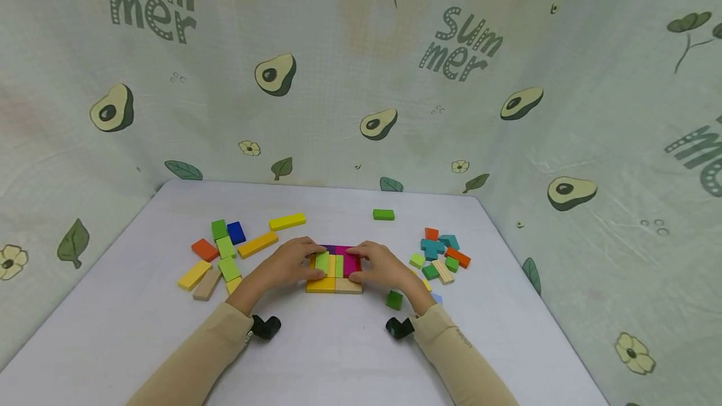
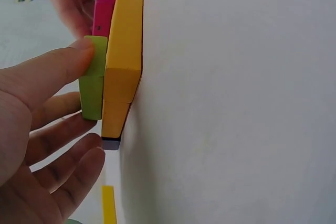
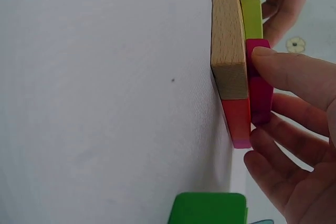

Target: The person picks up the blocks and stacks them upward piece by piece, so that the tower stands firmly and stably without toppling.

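Note:
A flat rectangle of toy blocks lies mid-table, with a yellow-orange block (image 1: 320,286) and a natural wood block (image 1: 348,286) along its near edge. More blocks sit on top of it. My left hand (image 1: 289,263) holds a light green block (image 2: 93,85) at the left end of this upper row, thumb on the near end and fingers at the far side. At the right end, my right hand (image 1: 386,267) holds a magenta block (image 3: 261,95) the same way. A red block (image 3: 237,116) shows beneath, at the base's right side. Hands partly hide the layer.
Loose blocks lie at the left, among them a red-orange block (image 1: 205,250) and a blue block (image 1: 235,232). Small blocks cluster at the right, including a teal block (image 1: 431,248). A dark green block (image 1: 394,300) lies near my right wrist; another green block (image 1: 383,214) is farther back.

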